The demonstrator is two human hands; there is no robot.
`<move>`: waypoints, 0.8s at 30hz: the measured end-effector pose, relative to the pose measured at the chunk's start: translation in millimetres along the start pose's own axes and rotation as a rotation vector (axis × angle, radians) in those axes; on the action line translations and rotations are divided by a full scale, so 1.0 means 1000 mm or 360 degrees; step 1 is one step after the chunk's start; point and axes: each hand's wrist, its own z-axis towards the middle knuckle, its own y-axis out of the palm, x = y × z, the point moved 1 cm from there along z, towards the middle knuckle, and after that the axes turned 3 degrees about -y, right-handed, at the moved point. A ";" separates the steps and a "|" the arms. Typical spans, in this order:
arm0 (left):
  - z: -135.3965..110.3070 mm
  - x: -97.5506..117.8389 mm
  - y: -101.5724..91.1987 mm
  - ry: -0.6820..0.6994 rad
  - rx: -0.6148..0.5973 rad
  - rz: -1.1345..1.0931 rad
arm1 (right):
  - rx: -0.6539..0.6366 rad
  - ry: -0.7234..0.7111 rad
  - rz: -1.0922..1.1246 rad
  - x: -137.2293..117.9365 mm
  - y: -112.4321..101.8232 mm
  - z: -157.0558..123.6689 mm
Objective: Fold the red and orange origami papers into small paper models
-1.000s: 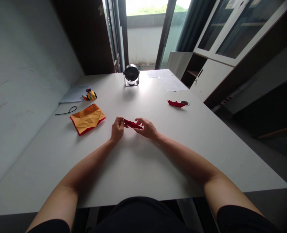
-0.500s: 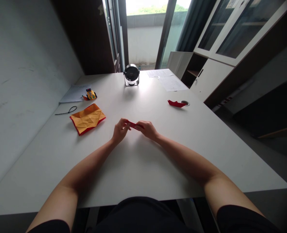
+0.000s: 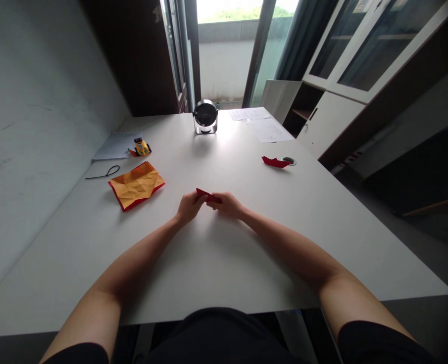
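Observation:
A small folded piece of red paper (image 3: 207, 196) is held between my two hands, above the middle of the white table. My left hand (image 3: 189, 206) pinches its left part, with a pointed corner sticking up past the fingers. At the other end, my right hand (image 3: 227, 204) grips the paper with the thumb and fingers closed on it. Part of the paper is hidden by the fingers. To the left lie creased sheets of orange and red paper (image 3: 137, 185). A red folded paper boat (image 3: 276, 162) rests at the right, beside a round cable hole (image 3: 290, 161).
A round black device on a metal stand (image 3: 205, 117) stands at the far side. A yellow toy (image 3: 142, 147), a black cable tie (image 3: 108, 173) and papers (image 3: 113, 146) lie at the left. More printed sheets (image 3: 269, 130) lie at the back right of the table (image 3: 224, 273).
The red paper has turned between my hands, so more of its face and a raised left corner show. Both hands have shifted slightly and regripped it.

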 end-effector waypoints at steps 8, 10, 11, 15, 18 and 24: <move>0.001 0.006 0.000 -0.0095 0.0175 -0.0128 | -0.0125 0.0120 0.0105 -0.008 -0.009 0.003; 0.001 0.006 0.000 -0.0112 0.0212 -0.0177 | -0.0107 0.0108 0.0126 -0.009 -0.011 0.003; 0.001 0.006 0.000 -0.0122 0.0231 -0.0195 | -0.0099 0.0095 0.0135 -0.010 -0.011 0.003; 0.003 0.003 -0.001 -0.0186 0.0303 -0.0262 | -0.0070 0.0093 0.0131 -0.006 -0.015 0.004; 0.004 0.000 -0.001 -0.0258 0.0281 -0.0319 | -0.0060 0.0127 0.0095 0.001 -0.020 0.004; 0.006 0.001 -0.008 -0.0210 0.0307 -0.0282 | -0.0228 0.0205 -0.0005 0.008 -0.032 0.006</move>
